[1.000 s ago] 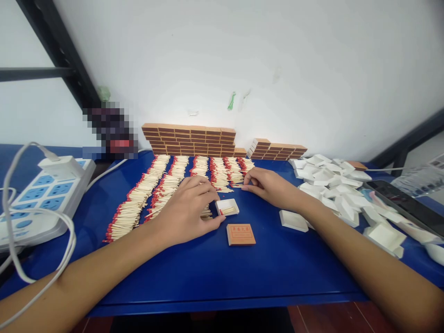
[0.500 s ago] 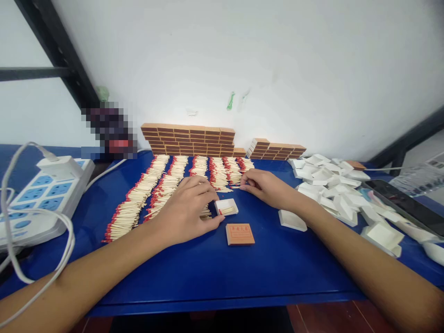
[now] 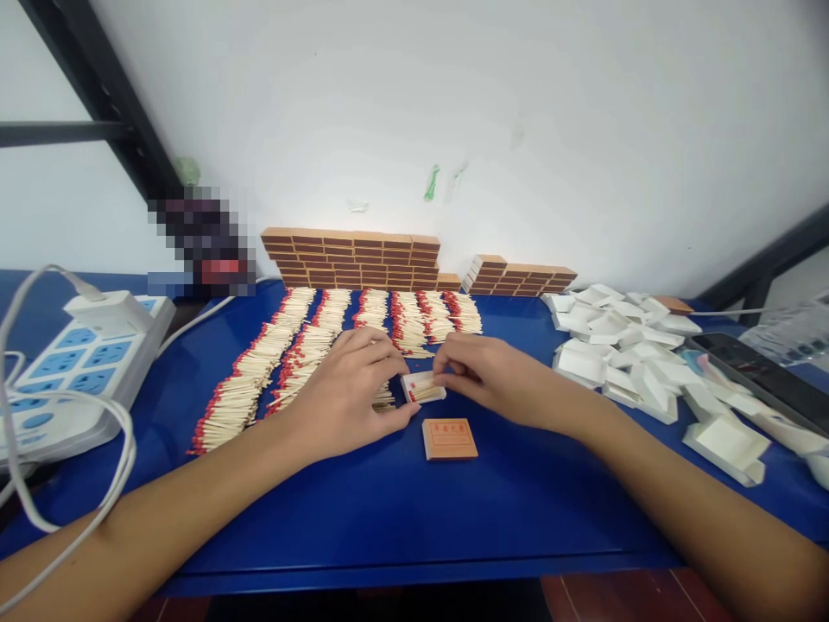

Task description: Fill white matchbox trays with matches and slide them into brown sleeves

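A small white matchbox tray (image 3: 422, 399) with a few red-tipped matches in it lies on the blue table. My left hand (image 3: 353, 380) curls around its left end, thumb at the near side and fingers at the far side. Over the tray's right end, my right hand (image 3: 483, 367) is pinched on a match, its tip pointing left into the tray. Closer to me sits an orange matchbox (image 3: 450, 439) with red print. Beyond my hands, red-headed matches (image 3: 285, 333) are laid out in several rows, partly hidden by my left hand.
Brown-sided matchboxes (image 3: 353, 259) are stacked along the wall, with a smaller stack (image 3: 522, 276) to their right. White trays (image 3: 609, 333) are heaped at the right beside a phone (image 3: 757, 371). A power strip (image 3: 84, 363) with white cables stands at the left.
My right hand has come from the rightmost match row toward me, over the tray. My left hand stays at the tray. One loose tray by my right forearm is now out of sight.
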`<state>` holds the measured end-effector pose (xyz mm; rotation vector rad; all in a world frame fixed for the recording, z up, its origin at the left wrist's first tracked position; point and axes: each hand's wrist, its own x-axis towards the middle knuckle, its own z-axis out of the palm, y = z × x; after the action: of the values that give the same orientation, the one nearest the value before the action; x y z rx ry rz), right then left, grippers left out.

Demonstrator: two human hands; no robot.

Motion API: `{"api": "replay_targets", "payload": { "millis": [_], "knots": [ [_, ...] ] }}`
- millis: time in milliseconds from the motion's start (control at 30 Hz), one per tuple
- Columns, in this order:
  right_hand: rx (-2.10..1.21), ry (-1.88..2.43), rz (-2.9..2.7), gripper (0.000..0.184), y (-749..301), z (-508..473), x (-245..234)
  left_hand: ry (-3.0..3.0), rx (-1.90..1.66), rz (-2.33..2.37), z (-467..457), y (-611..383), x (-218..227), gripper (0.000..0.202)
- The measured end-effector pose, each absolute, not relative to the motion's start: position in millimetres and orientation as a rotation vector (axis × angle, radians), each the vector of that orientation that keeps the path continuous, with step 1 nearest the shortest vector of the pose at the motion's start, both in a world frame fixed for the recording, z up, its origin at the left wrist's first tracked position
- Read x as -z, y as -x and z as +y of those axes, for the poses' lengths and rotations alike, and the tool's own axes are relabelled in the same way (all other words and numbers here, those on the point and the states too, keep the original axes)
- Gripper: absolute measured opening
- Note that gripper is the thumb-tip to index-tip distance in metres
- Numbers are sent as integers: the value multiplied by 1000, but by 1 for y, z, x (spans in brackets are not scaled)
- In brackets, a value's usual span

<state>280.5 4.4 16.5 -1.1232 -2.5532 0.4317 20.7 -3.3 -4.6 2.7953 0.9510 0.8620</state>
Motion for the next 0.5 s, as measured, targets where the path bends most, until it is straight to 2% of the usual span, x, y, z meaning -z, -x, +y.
{"api": "replay_targets", "payload": {
  "millis": [133, 333, 500],
  "knots": [
    [-442, 1118, -2512, 16, -282, 7, -14, -2793, -864, 953, -3, -21, 4, 21],
    [-257, 1284, -2393, 12, -312, 39, -4, -2799, -874, 939, -3, -21, 6, 22],
    [-275, 1399, -2419, 12, -317, 50, 6, -2801, -891, 925, -4, -21, 5, 22]
  ]
}}
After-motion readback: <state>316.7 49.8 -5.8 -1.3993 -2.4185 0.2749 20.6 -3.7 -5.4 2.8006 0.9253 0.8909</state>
